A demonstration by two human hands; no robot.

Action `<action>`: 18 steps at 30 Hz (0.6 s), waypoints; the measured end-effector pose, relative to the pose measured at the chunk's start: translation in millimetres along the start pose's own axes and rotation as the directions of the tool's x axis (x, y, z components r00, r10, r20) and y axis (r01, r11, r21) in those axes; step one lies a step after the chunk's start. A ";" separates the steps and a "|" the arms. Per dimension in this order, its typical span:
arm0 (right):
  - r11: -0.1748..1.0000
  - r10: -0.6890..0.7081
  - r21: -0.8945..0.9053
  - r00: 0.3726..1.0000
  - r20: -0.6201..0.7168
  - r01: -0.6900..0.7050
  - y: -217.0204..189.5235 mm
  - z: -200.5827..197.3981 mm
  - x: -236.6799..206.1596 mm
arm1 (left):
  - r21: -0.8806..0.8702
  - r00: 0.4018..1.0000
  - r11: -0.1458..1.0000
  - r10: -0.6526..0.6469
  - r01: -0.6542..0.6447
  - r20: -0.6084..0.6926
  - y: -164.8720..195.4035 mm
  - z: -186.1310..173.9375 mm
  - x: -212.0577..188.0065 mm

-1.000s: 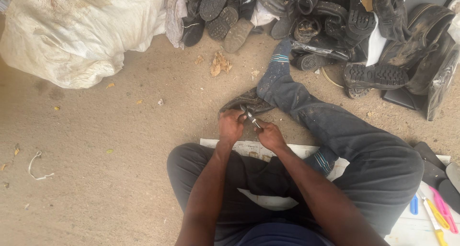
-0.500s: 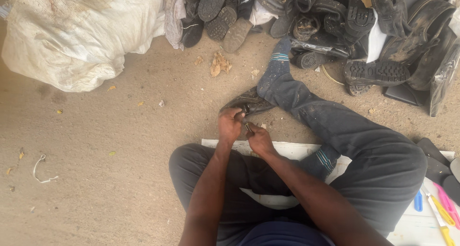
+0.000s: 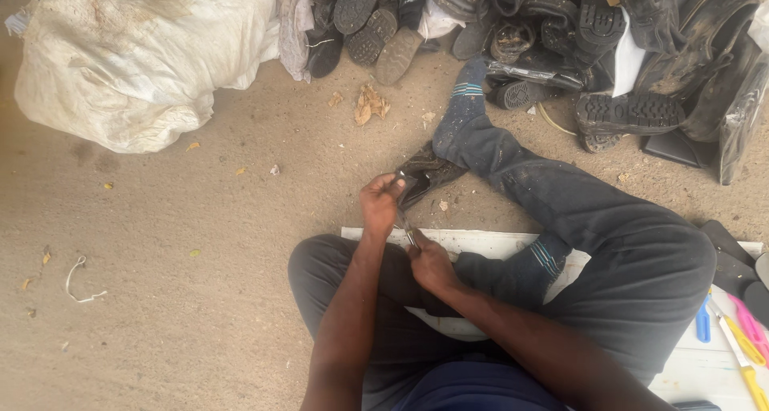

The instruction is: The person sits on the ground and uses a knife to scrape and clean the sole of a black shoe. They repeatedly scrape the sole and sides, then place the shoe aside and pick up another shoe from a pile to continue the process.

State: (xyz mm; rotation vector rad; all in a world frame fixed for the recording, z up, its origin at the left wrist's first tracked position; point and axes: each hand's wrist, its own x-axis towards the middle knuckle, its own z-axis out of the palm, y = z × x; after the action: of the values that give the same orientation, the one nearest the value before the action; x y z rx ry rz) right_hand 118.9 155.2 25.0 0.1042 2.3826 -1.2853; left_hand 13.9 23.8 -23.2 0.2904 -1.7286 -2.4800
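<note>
Your left hand (image 3: 380,205) clamps the near end of the dark shoe piece (image 3: 427,173), whose long axis runs from your hand up-right toward your outstretched leg (image 3: 513,171). Just below it, your right hand (image 3: 431,263) grips a thin metal tool (image 3: 406,223), pointing up-left at the piece.

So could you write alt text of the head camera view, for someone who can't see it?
Seen from above, a person sits on sandy ground, the left hand holding a dark shoe piece and the right hand gripping a thin metal tool against it. A pile of old shoes and a stuffed white sack lie beyond.
</note>
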 end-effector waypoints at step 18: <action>0.930 0.228 0.312 0.970 -0.085 -0.192 15.1 -83.9 -86.3 | 0.137 0.349 -0.443 -0.443 -0.886 0.826 92.2 8.0 -12.0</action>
State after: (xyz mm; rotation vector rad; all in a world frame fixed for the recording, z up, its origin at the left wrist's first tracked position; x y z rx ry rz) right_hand 173.0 243.5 88.3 0.5285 2.1783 -1.5637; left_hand 21.7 1.3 67.0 -1.5607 -2.6812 0.5303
